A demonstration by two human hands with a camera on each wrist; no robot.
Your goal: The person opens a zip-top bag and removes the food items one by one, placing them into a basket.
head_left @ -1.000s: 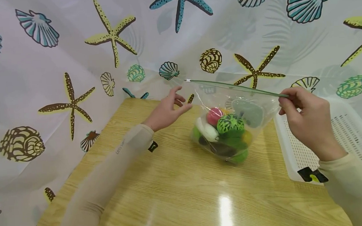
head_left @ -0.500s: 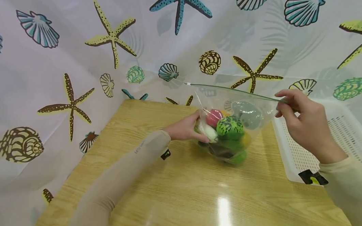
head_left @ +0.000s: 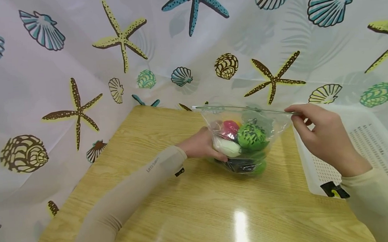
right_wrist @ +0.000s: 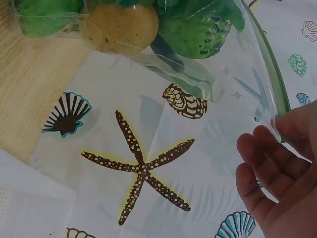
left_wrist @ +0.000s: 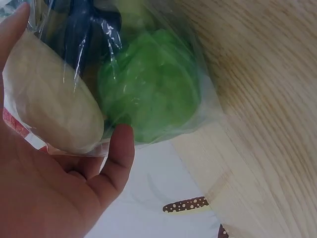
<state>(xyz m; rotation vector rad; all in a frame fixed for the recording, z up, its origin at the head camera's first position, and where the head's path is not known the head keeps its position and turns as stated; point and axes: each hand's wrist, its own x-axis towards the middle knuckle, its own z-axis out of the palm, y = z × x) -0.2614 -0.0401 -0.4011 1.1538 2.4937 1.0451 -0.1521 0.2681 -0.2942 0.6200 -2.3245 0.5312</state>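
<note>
You get bright, fairly even light in the head view, apparently from overhead: a white streak of glare (head_left: 241,228) burns on the near part of the desk (head_left: 185,209), a fainter one lies to its left, and thin glints cross the clear plastic of the bag (head_left: 274,126). Your wrist views look dimmer and flatter — in the left one, your left hand (left_wrist: 54,183) sits in shade, soft in detail, while the bag's film catches white highlights. Fine print on your left sleeve (head_left: 119,198) is slightly fuzzy.
</note>
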